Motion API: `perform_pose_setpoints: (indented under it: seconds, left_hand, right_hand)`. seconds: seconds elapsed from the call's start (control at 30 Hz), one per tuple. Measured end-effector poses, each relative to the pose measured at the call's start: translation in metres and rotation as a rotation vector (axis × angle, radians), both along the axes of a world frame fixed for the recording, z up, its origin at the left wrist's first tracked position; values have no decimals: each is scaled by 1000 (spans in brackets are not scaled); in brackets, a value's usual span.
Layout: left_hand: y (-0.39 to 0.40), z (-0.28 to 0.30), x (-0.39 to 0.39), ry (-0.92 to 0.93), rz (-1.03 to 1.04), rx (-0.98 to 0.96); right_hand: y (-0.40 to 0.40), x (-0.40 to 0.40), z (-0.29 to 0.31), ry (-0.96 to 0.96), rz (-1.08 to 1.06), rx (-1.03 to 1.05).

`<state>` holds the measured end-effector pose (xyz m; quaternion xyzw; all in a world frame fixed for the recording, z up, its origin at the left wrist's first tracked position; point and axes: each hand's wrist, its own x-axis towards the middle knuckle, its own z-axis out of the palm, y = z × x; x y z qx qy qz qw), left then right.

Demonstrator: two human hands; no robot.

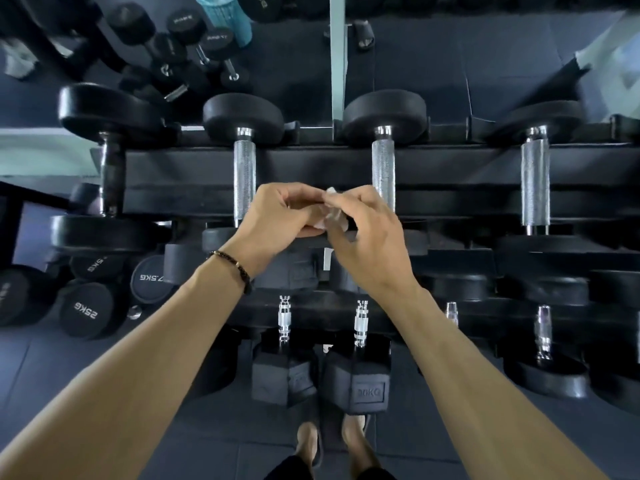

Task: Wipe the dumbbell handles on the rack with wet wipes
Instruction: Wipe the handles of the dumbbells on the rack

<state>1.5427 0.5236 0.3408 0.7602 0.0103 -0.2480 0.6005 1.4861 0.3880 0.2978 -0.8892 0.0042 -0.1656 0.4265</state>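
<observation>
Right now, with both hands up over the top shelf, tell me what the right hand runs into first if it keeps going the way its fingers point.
The right hand points up-left, pinching the wet wipe. It would meet the left hand first, which already holds the same wipe. Depth is unclear.

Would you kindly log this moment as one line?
both hands hold wet wipe | above rack | handles untouched

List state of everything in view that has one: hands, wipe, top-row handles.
left hand: closed on the wet wipe
right hand: pinching the wet wipe
wet wipe: bunched between both hands, off the handles
top-row handles: racked, untouched
rack: loaded with dumbbells
</observation>
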Motion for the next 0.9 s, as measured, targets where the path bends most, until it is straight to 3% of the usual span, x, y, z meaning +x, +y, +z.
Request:
perform_pose_setpoints:
  seconds: [0.2,0.33,0.4,0.5,0.57,0.73,0.9]
  left_hand:
    - [43,9,0,-12,-24,18]
    - [79,-8,8,-410,109,263]
    - [96,-21,9,-525,115,389]
    - [110,-41,5,-419,-9,503]
    - [114,-51,3,-347,-73,481]
    - [120,-62,7,-366,-80,416]
    - [127,-66,9,-311,-70,357]
  right_hand:
    - [35,11,8,124,-5,234]
    - [60,17,9,152,-123,315]
    - [73,21,10,173,-179,346]
    - [90,30,9,155,-238,349]
    - [98,38,7,144,-254,340]
    - [108,77,2,95,-250,258]
    - [117,136,-3,2,-171,49]
